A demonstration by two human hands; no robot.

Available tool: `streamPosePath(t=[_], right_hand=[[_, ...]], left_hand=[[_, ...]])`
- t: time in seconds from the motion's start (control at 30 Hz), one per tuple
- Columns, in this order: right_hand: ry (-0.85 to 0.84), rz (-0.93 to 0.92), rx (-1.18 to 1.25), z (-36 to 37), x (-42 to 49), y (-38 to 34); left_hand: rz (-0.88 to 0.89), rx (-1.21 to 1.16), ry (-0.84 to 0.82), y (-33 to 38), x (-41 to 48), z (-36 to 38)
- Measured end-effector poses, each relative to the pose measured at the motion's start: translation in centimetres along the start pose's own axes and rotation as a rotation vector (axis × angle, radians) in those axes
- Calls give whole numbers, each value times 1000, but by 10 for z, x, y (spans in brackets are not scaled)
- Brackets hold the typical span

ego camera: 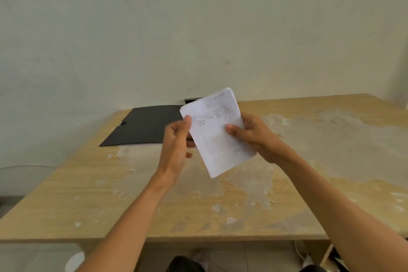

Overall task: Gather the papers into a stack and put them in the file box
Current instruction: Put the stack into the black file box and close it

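Two bare forearms of yours reached up from the bottom edge over the wooden table [88,194], whose light veneer was worn and flaking in pale patches across its middle and right side. Both hands met above the middle of the tabletop, holding one stack of papers [217,132] in the air, clear of the surface.

Your left hand [176,146] stood edge-on at the stack's left side, thumb pressed against the upper left corner and fingers curled behind; it looked slightly blurred. Your right hand [254,137] gripped the right edge, thumb laid across the front sheet and fingers hidden behind the pile. So both hands were clasped on the same stack.

One front sheet faced you, white, with a ruled table and handwriting too small to read. How many sheets lay behind it could not be counted, though layered edges showed at the top corner. The stack's long axis ran from lower left-centre up and away, tilted so that the top leaned to the right, and its lower corner pointed down towards the table.

Beyond the hands, one flat black file box [143,126] lay on the far left part of the table, lying open, near the pale wall [198,28]. Its far end was partly hidden behind the papers.
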State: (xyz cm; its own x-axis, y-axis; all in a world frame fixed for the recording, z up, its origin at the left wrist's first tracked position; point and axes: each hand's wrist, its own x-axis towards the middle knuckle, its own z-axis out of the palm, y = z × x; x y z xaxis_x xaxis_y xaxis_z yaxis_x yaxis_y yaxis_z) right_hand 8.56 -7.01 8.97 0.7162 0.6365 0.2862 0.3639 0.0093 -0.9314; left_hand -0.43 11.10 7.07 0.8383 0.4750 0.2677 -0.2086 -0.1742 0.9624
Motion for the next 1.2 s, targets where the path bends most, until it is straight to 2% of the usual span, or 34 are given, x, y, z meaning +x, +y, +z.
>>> streamPosePath(t=[0.07,0.13,0.2,0.27,0.37,0.43,0.53,0.67,0.83,0.9,1.03,1.2], right_hand=[[22,9,48,11,3,11],[50,24,119,25,5,22],[87,25,210,34,8,31],[116,15,257,36,14,37],[153,30,251,37,30,41],[138,56,146,38,45,42],[120,111,-119,28,67,47],[310,-17,-619,-4,93,67],[227,-19,-1113,-21,122,106],[228,6,-1186,-23,128,122],[259,7,-1182,-28,131,146],[302,-20,-1164,-26,132,150]], left_hand=[[-28,-129,-130,-12,-8,13],[-11,-202,-99,-15,-9,23],[-8,-182,-6,-17,-1,24],[5,-143,-7,-19,11,23],[109,64,24,-24,31,20],[139,167,91,-29,53,18],[65,208,169,-33,99,8],[-74,270,185,-44,172,-4],[-183,364,157,-75,243,7],[-232,381,115,-90,261,17],[-309,420,-9,-115,277,39],[-311,520,-112,-129,283,68]])
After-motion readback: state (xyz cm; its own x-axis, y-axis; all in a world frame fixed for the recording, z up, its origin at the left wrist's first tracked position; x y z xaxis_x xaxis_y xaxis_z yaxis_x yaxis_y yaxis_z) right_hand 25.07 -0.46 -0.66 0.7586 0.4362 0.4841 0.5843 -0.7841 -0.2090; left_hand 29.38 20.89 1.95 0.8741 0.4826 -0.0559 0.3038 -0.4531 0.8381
